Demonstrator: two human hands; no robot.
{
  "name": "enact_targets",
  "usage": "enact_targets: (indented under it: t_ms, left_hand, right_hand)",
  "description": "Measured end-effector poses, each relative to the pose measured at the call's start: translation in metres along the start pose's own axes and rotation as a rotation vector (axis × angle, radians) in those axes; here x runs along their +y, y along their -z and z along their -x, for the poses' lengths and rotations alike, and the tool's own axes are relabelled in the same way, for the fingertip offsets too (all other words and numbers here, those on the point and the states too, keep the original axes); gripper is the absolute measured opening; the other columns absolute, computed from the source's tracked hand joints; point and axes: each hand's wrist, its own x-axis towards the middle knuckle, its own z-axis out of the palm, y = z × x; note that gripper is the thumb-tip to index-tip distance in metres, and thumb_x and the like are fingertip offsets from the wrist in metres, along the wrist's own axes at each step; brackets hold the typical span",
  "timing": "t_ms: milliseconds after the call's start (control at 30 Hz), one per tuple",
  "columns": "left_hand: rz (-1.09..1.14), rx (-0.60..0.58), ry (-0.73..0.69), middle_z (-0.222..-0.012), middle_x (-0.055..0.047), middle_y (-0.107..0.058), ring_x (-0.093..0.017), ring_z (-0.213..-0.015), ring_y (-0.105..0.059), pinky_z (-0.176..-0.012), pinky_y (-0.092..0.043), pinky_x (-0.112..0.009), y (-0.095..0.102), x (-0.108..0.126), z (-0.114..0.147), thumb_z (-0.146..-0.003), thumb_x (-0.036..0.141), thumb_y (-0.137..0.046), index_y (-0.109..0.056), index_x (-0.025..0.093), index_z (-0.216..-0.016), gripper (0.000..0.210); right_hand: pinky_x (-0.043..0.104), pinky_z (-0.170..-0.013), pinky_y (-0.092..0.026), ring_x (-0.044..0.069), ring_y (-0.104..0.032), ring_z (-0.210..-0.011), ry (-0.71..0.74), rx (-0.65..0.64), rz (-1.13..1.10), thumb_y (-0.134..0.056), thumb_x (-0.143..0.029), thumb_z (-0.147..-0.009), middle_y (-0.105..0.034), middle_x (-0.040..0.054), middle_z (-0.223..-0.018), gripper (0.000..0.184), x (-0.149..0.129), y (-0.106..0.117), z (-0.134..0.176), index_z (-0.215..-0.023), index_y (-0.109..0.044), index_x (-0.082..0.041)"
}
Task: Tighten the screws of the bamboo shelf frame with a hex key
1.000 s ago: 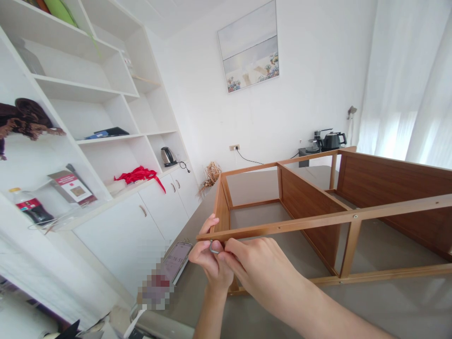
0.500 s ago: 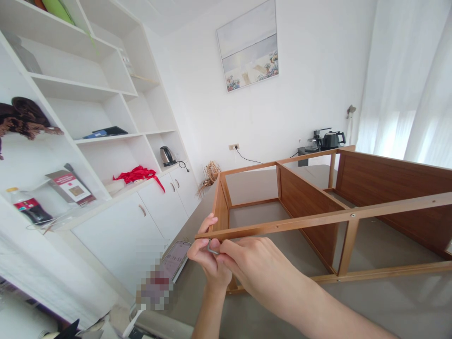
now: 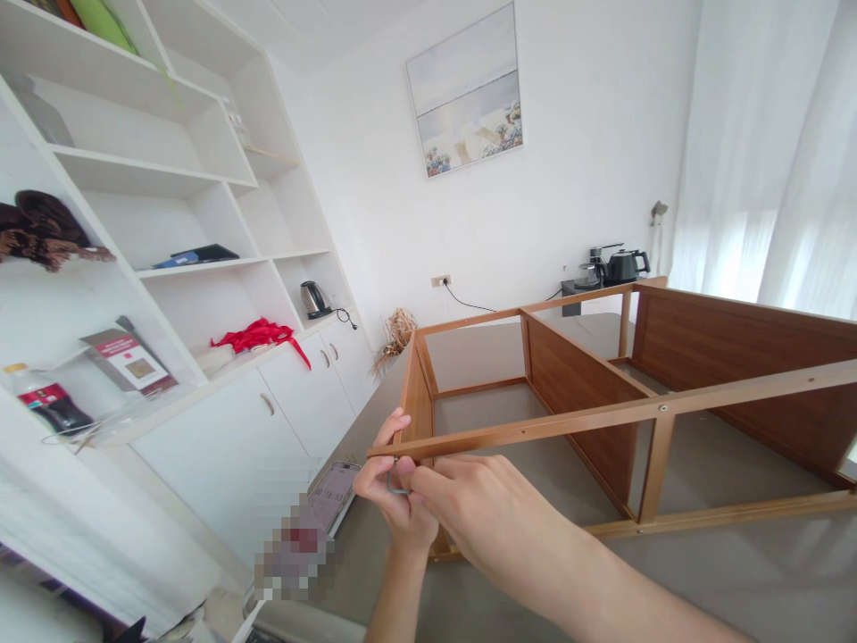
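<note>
A brown wooden shelf frame (image 3: 589, 413) lies on its side on the grey table. At its near left corner, my right hand (image 3: 461, 491) pinches a small bent metal hex key (image 3: 396, 487), whose upper end meets the underside of the rail. My left hand (image 3: 402, 513) is wrapped round the same corner, fingertips showing above the rail and the thumb side below it. The key's tip and any screw it sits in are hidden by the fingers and rail. Screw heads (image 3: 663, 408) show along the front rail.
A phone (image 3: 331, 500) with a running timer lies left of my hands on the table (image 3: 495, 589). White shelving (image 3: 201, 268) with a bottle (image 3: 46, 402), red cloth (image 3: 258, 336) and kettle (image 3: 313, 300) stands on the left. A coffee maker (image 3: 589, 268) is at the back right.
The hex key has turned a little about the corner, its free part now hanging lower. My right hand moved slightly with it; my left hand stays at the corner. The view shifted slightly.
</note>
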Motion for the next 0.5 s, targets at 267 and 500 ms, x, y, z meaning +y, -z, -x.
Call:
enact_targets:
  t_ms: [267, 500]
  left_hand:
    - [-0.027, 0.002, -0.015, -0.129, -0.011, -0.064, -0.023, -0.122, -0.066, -0.100, -0.054, -0.053, 0.0000, -0.0003, -0.0008, -0.104, 0.021, -0.051, -0.032, 0.028, -0.115, 0.023]
    - [-0.033, 0.018, -0.016, -0.128, -0.010, -0.065, -0.022, -0.120, -0.066, -0.101, -0.053, -0.054, -0.0018, 0.0003, -0.0017, -0.100, 0.014, -0.052, -0.031, 0.028, -0.112, 0.027]
  right_hand:
    - [0.028, -0.056, -0.031, 0.015, -0.056, -0.070, 0.028, 0.134, 0.046, -0.078, -0.002, -0.084, -0.063, -0.0009, -0.084, 0.023, 0.0007, 0.0022, 0.0031, -0.091, -0.062, -0.017]
    - [0.030, -0.059, -0.033, 0.015, -0.054, -0.074, 0.026, 0.172, 0.094, -0.080, -0.006, -0.085, -0.062, -0.0010, -0.086, 0.023, 0.0045, -0.0008, 0.0031, -0.089, -0.061, -0.018]
